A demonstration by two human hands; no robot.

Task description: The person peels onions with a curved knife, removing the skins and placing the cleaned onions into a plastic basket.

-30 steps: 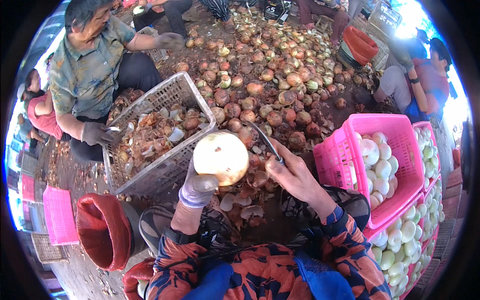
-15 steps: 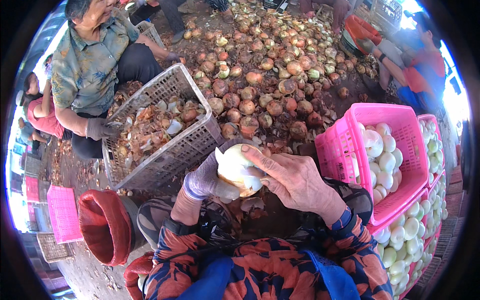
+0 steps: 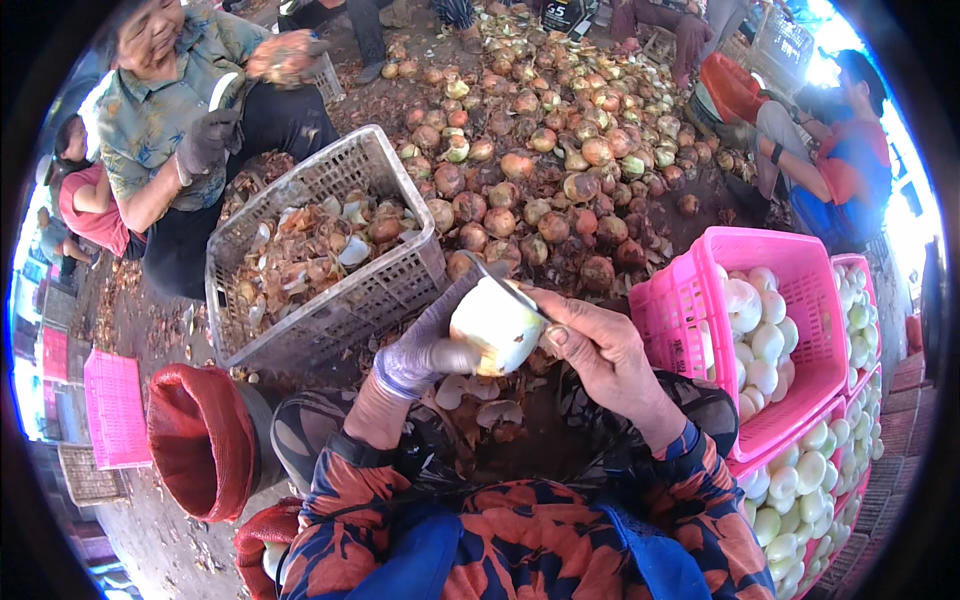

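In front of my lap, my left hand (image 3: pixel 430 350), in a light knit glove, is closed round a mostly peeled white onion (image 3: pixel 495 328) with a brown patch at its lower end. My bare right hand (image 3: pixel 600 350) is closed at the onion's right side, thumb and fingers pinching a thin curved knife (image 3: pixel 512 290). The blade lies across the onion's top, pointing up and left; its handle is hidden in my fingers. Loose pieces of onion skin (image 3: pixel 498 412) lie below my hands, between my knees.
A grey crate (image 3: pixel 340 310) of peelings stands ahead left, a heap of unpeeled onions (image 3: pixel 540 190) beyond. Pink crates (image 3: pixel 735 245) of peeled onions line my right. A red sack (image 3: pixel 195 440) stands left. One co-worker (image 3: pixel 190 110) sits ahead left, another person (image 3: pixel 840 160) far right.
My right hand has shifted from a finger laid on the onion to a pinch at its side, and the knife blade now shows. The co-worker's hands have risen from the grey crate.
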